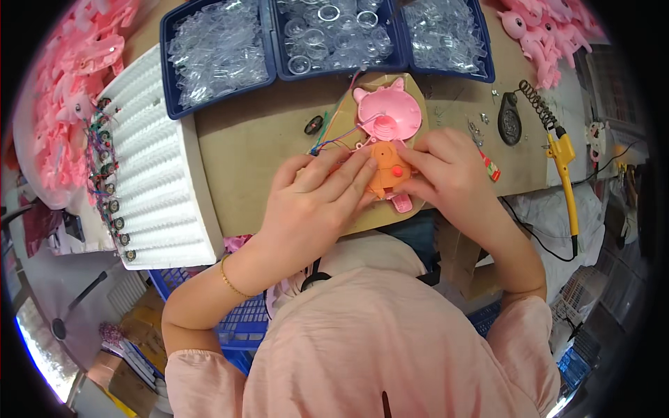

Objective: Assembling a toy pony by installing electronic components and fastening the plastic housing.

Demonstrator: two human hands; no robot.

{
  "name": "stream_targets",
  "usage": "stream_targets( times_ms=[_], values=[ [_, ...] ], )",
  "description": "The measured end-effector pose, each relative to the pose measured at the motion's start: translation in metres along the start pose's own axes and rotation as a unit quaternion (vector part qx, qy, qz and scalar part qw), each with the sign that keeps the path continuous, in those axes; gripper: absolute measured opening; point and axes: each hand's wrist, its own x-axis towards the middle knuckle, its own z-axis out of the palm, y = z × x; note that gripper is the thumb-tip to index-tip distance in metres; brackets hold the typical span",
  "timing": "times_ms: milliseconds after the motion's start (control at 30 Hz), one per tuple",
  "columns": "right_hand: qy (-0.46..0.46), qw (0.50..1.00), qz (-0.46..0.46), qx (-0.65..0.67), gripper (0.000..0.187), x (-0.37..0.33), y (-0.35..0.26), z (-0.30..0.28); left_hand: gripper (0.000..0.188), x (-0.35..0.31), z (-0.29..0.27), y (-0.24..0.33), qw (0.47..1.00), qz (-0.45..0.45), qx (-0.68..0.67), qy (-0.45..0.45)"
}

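Note:
An orange plastic housing (384, 167) with a round red knob lies over the lower part of a pink toy shell. Above it the shell's hollow round pink head half (390, 115), with two ears, faces up. My left hand (317, 191) presses its fingertips on the housing's left side. From the right, my right hand (449, 167) grips the housing's edge between thumb and fingers. Thin coloured wires (333, 143) run out to the left of the shell. A pink foot-like piece (401, 203) shows below the hands. The underside of the housing is hidden.
Blue bins (272, 42) of clear plastic parts stand along the back. A white ribbed foam tray (157, 174) is at the left, with wired speakers on its edge. Pink toy parts (70, 104) pile beyond it. A yellow soldering iron (563, 157) hangs by its coil stand at the right.

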Motion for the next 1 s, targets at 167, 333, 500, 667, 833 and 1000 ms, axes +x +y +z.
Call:
stream_targets(
  times_ms=[167, 333, 500, 667, 833, 1000],
  values=[
    [-0.032, 0.951, 0.180, 0.249, 0.033, 0.018, 0.003, -0.007, 0.031, -0.001, 0.005, 0.000, 0.999, -0.012, -0.035, 0.036],
    [-0.157, 0.739, 0.350, 0.554, 0.029, 0.062, -0.005, -0.002, 0.021, -0.008, -0.006, -0.011, 0.981, -0.102, -0.114, 0.119],
    [-0.103, 0.779, 0.286, 0.549, 0.026, 0.090, -0.011, 0.014, 0.023, 0.016, -0.001, -0.020, 0.958, -0.236, -0.141, 0.076],
    [-0.037, 0.977, -0.037, 0.208, 0.017, 0.069, -0.023, -0.010, 0.015, 0.023, -0.011, -0.018, 0.977, -0.161, -0.133, 0.042],
    [0.026, 0.999, -0.007, 0.040, 0.040, 0.044, 0.013, -0.015, 0.010, 0.021, -0.004, -0.021, 0.969, -0.148, -0.197, 0.017],
    [-0.022, 0.992, -0.050, 0.110, 0.032, 0.066, 0.017, 0.026, 0.009, 0.024, 0.002, -0.022, 0.953, -0.131, -0.272, 0.006]
  ],
)
